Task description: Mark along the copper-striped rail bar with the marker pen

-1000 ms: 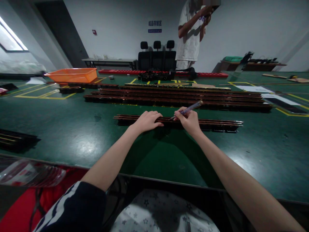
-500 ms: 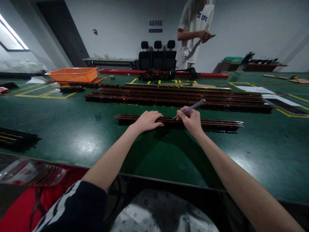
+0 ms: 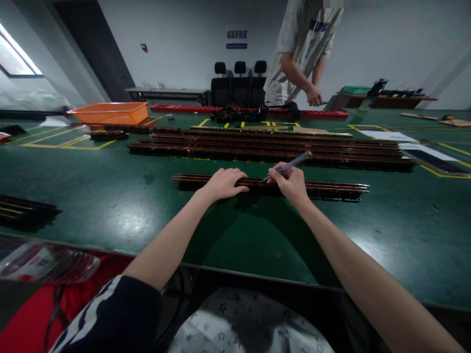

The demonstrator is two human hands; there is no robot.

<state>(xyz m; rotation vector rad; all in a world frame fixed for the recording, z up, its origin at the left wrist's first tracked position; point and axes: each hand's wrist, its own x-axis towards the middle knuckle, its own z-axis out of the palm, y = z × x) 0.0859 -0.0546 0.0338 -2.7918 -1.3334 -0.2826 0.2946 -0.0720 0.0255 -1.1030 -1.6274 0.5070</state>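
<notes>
Strips [image 3: 253, 183] are lying on the table [image 3: 235, 240], left hand [image 3: 223, 184] clasping them, right hand [image 3: 292, 184] pinching a pen-like tool [image 3: 295, 161], tip work seemingly requiring steadiness next.

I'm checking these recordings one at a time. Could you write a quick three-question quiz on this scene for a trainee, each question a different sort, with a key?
1. Multiple choice: what does the person's right hand hold?
A) a pair of scissors
B) a slim pen-like tool
C) a roll of tape

2. True or false: the left hand rests on a bundle of dark strips.

3. Count: how many headrests show on the black seat beyond the table?

Key:
1. B, a slim pen-like tool, slanting with its tip down toward the bundle.
2. True.
3. Three.
</notes>
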